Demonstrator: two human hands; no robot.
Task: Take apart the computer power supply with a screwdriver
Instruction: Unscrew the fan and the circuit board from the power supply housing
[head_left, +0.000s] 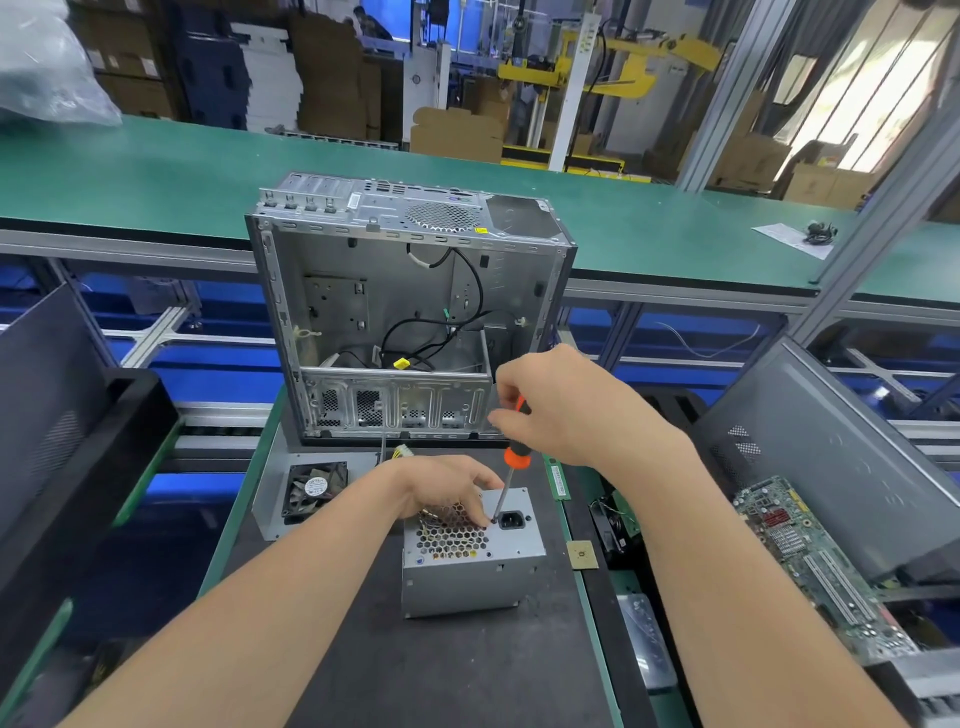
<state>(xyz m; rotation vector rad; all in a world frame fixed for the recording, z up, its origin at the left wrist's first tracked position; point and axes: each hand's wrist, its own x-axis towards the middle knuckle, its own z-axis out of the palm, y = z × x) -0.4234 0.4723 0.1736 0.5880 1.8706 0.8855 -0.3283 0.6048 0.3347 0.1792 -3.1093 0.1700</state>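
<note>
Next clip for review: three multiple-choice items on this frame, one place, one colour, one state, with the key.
1. The screwdriver tip sits: A. on the power supply, beside its socket; B. on the floor; C. in mid-air.
2. The screwdriver's handle is: A. blue; B. orange and black; C. yellow.
3. The computer case is: A. closed; B. taped shut; C. open on the near side.
Key: 1 A, the shaft ends by the socket; 2 B, orange shows below the right hand; 3 C, cables show inside.
</note>
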